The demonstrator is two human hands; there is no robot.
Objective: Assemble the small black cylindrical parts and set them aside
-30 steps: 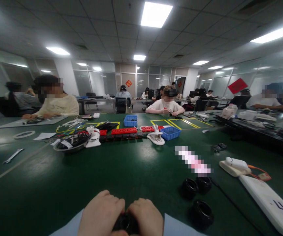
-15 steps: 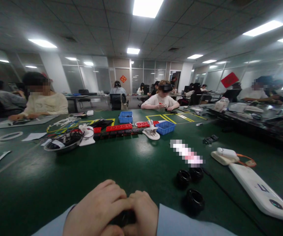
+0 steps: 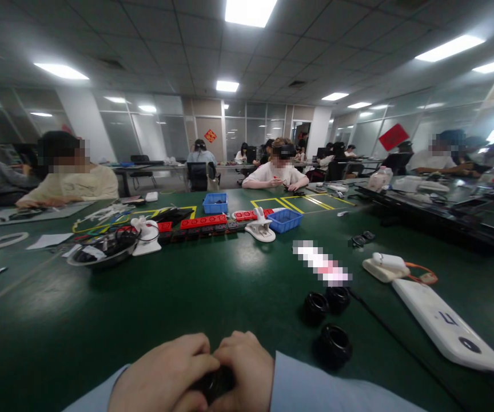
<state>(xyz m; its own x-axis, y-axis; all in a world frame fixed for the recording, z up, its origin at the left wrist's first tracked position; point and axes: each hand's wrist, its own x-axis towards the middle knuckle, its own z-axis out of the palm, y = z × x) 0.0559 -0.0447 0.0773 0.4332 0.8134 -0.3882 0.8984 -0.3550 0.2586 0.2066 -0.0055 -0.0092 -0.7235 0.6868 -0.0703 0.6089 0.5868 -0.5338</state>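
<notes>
At the bottom of the head view my left hand (image 3: 165,372) and my right hand (image 3: 247,369) come together around a dark, glossy object (image 3: 213,384). The fingers of both are curled closed on it and cover most of its shape, so its kind cannot be made out. To the right of my right hand stand three black ring-shaped parts with hollow centres: a near one (image 3: 335,345) and, a little farther off, a pair side by side, the left one (image 3: 315,308) and the right one (image 3: 338,298).
A white power bank (image 3: 448,326) with a cable lies at right, near a white earbud case (image 3: 388,262). Farther back are a metal bowl of cables (image 3: 96,260), red power strips (image 3: 204,221), a white clamp base (image 3: 261,230) and a blue bin (image 3: 285,221). Several people sit around.
The view has shifted slightly, so the table things sit a little more to the left. My hands stay closed on the dark object, with the left one slightly lower.
</notes>
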